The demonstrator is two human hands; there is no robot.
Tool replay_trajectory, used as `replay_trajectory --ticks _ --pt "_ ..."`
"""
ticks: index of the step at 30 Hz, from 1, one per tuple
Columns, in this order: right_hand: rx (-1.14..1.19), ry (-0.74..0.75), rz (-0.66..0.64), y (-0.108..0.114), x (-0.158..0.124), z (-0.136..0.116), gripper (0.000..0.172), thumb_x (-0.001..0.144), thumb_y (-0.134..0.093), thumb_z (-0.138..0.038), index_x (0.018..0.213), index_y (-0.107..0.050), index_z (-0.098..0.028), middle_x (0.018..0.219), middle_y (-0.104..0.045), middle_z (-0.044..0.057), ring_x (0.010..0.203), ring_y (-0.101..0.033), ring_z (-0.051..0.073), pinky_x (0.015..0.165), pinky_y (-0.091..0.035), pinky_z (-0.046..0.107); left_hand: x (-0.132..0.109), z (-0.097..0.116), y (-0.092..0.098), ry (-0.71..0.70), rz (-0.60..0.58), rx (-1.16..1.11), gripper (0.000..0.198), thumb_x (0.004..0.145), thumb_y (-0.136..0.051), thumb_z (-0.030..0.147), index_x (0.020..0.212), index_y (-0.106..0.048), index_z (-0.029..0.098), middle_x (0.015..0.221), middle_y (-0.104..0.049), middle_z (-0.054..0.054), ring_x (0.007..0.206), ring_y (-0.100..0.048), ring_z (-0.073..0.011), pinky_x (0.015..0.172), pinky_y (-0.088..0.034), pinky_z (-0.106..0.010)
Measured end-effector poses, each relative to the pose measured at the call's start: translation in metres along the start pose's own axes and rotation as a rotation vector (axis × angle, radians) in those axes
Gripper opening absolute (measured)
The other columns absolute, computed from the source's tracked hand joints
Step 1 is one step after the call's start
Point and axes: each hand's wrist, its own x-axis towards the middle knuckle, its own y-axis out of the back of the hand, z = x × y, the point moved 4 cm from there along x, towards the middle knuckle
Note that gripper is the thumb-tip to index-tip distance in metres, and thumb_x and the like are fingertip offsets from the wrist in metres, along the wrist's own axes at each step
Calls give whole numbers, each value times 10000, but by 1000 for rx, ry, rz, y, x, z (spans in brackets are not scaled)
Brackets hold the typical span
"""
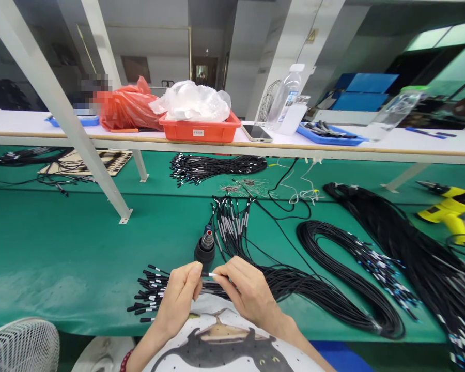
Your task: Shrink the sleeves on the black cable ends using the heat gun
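Between my two hands runs a short piece of black cable [206, 274] with a white sleeve on it. My left hand [181, 289] pinches its black end between thumb and finger. Thumb and forefinger of my right hand [245, 288] are closed at the white part. Just beyond my fingertips a hot-air gun [204, 249] stands with its nozzle up. A bundle of black cables with white-tagged ends [149, 292] lies beside and behind my left hand. More cable ends with grey sleeves [232, 225] fan out behind the hot-air gun.
A coiled cable bundle [349, 268] and a long black bundle [395, 227] lie to the right, near a yellow tool [447, 209]. On the shelf [139, 138] stand a red bin [199, 130], a phone [257, 133] and bottles. A white fan [21, 345] is at lower left.
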Motion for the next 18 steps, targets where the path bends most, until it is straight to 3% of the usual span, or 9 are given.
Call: replay_trajectory --ticks 8,12,14,18 --pt "27 -30 -84 -2 -2 3 268 975 -419 -198 789 -606 -149 676 -618 40 613 -531 137 571 -428 251 -3 9 0 -44 -70 96 473 982 -289 441 576 -336 202 547 -379 43 536 -343 -112 569 -265 -267" --pt "152 -197 -121 9 5 9 174 949 -487 -224 971 -642 -149 771 -654 43 695 -589 145 644 -472 258 3 14 9 -87 -54 89 447 986 -297 427 607 -363 199 580 -396 41 556 -361 -112 574 -274 -262" --pt "215 -286 -121 15 9 13 218 944 -493 -227 1104 -626 -159 837 -676 47 738 -613 146 689 -490 264 6 18 14 -115 -51 96 427 985 -306 420 627 -377 198 597 -403 41 568 -369 -113 581 -282 -260" --pt "343 -461 -116 19 10 20 214 947 -489 -270 1054 -663 -208 835 -702 21 721 -635 134 696 -501 248 10 24 19 -155 -88 110 408 986 -316 398 645 -406 193 624 -430 32 594 -391 -117 602 -298 -258"
